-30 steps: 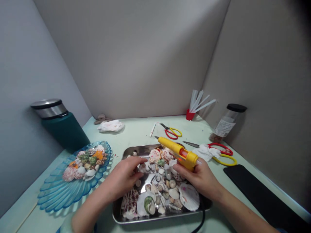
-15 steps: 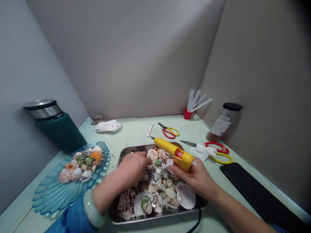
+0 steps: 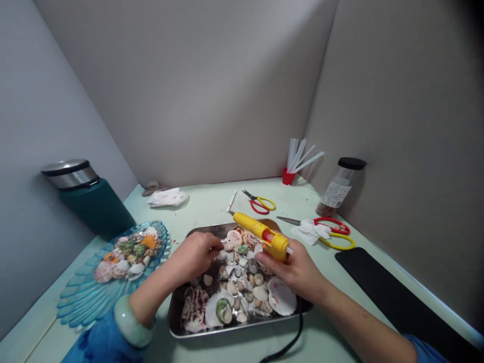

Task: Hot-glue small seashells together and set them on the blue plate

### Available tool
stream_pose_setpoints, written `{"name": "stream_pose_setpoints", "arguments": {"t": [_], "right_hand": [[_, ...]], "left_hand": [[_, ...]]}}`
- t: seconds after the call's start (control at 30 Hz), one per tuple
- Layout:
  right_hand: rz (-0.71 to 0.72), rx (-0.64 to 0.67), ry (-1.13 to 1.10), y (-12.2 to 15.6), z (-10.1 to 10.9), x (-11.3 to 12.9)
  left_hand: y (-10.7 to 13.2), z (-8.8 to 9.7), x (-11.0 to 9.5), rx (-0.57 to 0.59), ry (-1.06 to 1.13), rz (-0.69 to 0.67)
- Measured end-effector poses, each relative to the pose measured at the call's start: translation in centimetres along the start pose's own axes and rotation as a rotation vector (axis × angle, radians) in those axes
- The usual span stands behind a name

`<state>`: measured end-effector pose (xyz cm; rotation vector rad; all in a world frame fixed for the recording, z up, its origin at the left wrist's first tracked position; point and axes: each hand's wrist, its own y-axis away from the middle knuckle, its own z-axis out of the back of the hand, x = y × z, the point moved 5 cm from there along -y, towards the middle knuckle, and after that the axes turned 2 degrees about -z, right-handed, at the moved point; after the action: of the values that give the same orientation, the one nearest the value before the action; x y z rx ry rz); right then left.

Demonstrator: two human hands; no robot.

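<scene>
My right hand [image 3: 298,272] is wrapped around a yellow hot glue gun [image 3: 251,227], its nozzle pointing up and to the left over the tray. Below it lies a metal tray [image 3: 212,335] full of seashells. My left hand [image 3: 198,252] hangs over the tray's left part, fingers bent together and pointing down at the shells; whatever they pinch, if anything, is hidden. Large shells lie along the tray's front: a brown-striped scallop shell [image 3: 194,310], a green-and-white snail shell [image 3: 224,310] and a white scallop shell [image 3: 282,297].
At left, a blue glass shell-shaped dish [image 3: 81,302] bears a cluster of shells, with a teal bottle [image 3: 96,206] behind. Small scissors [image 3: 260,202], larger scissors [image 3: 342,236], a red cup [image 3: 288,177] of glue sticks, a jar [image 3: 336,191] and a black mat [image 3: 378,282] surround the tray. A black cord [image 3: 293,340] trails frontward.
My left hand has shifted slightly left and up over the tray. The glue gun stays in my right hand, a little further left in view. The view itself has turned slightly.
</scene>
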<state>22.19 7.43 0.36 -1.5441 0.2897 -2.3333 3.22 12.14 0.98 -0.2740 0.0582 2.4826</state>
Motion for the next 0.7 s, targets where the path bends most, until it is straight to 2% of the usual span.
{"name": "stream_pose_setpoints", "arguments": {"t": [0.37,0.53,0.7], "right_hand": [[-0.008,0.000,-0.062,-0.2,-0.1,0.0],[-0.019,0.005,-0.123,-0.1,-0.1,0.2],[-0.112,0.039,-0.283,-0.6,-1.0,1.0]], "left_hand": [[0.8,-0.2,0.0,0.009,0.333,0.119],[1.6,-0.7,-0.5,0.022,0.588,0.174],[2.5,-0.3,-2.0,-0.059,0.997,0.223]]}}
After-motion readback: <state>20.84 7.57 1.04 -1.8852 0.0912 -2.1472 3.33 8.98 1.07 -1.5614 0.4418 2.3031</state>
